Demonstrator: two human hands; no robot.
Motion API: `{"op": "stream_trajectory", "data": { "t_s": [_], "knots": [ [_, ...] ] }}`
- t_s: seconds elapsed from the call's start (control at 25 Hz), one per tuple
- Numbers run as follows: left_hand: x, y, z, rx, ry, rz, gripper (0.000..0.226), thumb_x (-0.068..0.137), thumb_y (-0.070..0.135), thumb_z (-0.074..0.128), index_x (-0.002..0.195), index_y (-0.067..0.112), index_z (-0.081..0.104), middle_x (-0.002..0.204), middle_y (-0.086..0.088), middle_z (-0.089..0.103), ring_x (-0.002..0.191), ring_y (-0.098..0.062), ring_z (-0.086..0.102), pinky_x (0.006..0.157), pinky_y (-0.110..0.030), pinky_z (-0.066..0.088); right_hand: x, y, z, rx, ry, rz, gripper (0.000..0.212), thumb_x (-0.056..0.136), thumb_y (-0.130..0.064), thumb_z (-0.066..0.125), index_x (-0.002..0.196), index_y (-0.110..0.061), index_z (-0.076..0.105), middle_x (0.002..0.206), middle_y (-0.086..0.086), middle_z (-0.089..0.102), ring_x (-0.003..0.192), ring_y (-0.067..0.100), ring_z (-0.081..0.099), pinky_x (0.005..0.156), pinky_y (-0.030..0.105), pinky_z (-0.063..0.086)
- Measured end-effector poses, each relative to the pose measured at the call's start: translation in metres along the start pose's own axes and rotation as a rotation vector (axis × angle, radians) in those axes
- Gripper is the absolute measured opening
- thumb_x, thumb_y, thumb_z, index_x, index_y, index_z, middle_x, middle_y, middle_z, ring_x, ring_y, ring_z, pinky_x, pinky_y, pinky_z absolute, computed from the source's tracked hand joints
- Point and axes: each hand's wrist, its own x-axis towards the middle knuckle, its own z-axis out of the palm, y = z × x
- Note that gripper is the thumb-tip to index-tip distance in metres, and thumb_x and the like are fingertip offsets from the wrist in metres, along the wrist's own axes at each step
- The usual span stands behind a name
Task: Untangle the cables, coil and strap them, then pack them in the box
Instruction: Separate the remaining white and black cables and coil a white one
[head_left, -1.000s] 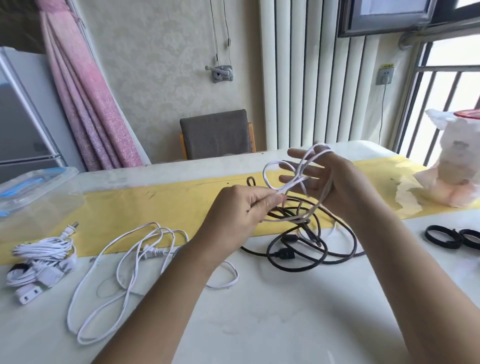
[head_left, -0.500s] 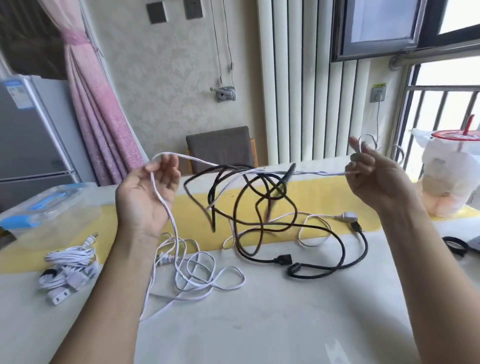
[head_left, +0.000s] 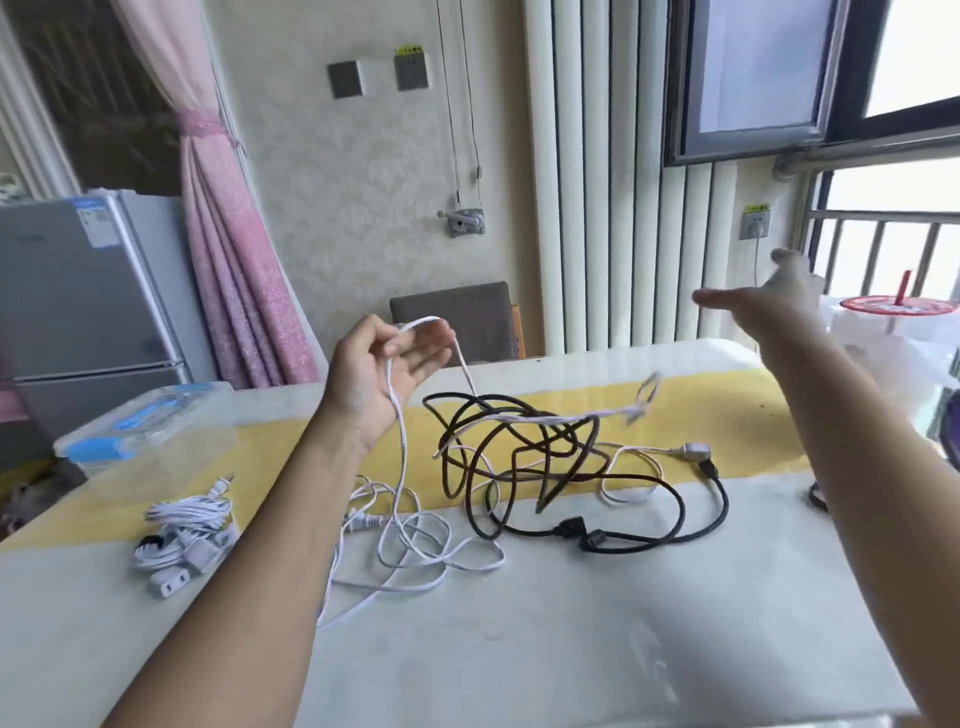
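Above the table (head_left: 571, 649), a white cable (head_left: 400, 467) is held by the left hand (head_left: 379, 369): it is looped over the loosely curled fingers and hung past the palm to a loose heap below. Its other run is led from the fingers rightward through the tangled black cable (head_left: 519, 457), its blurred end in the air. The right hand (head_left: 769, 306), blurred, is raised further right, fingers stretched, nothing grasped. A coiled white bundle (head_left: 182, 530) and a clear box (head_left: 145, 431) are seen at the left.
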Motion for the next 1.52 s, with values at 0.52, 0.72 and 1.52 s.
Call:
{"op": "stream_trajectory", "data": {
  "t_s": [0.52,0.72,1.52],
  "knots": [
    [-0.009,0.009,0.064,0.071,-0.224,0.058,0.030,0.064,0.013,0.035,0.034,0.013,0.039,0.068,-0.018,0.068,0.078,-0.026,0.068,0.077,-0.031,0.057,-0.071,0.011,0.080,-0.197,-0.620,-0.155,0.032,0.087,-0.027,0.066,0.068,-0.002,0.065,0.059,0.006,0.062,0.046,0.012,0.053,0.050,0.023,0.049],
    [-0.014,0.042,0.033,-0.316,-0.022,0.294,0.023,0.062,0.012,0.038,0.039,0.014,0.039,0.050,-0.009,0.057,0.066,-0.025,0.066,0.074,-0.031,0.057,-0.037,0.037,0.068,-0.508,-0.327,-0.129,0.069,0.082,-0.070,0.049,0.051,-0.009,0.051,0.042,0.001,0.053,0.052,0.018,0.051,0.048,0.027,0.037],
    [0.003,-0.098,0.022,1.460,-0.273,-0.046,0.037,0.099,0.040,0.043,0.087,0.009,0.060,0.073,0.002,0.054,0.073,-0.015,0.051,0.064,-0.031,0.035,-0.069,0.047,0.106,-0.385,-0.802,-0.681,0.022,0.087,-0.017,0.059,0.075,0.001,0.059,0.059,0.005,0.054,0.056,0.022,0.041,0.058,0.032,0.037]
  ]
}}
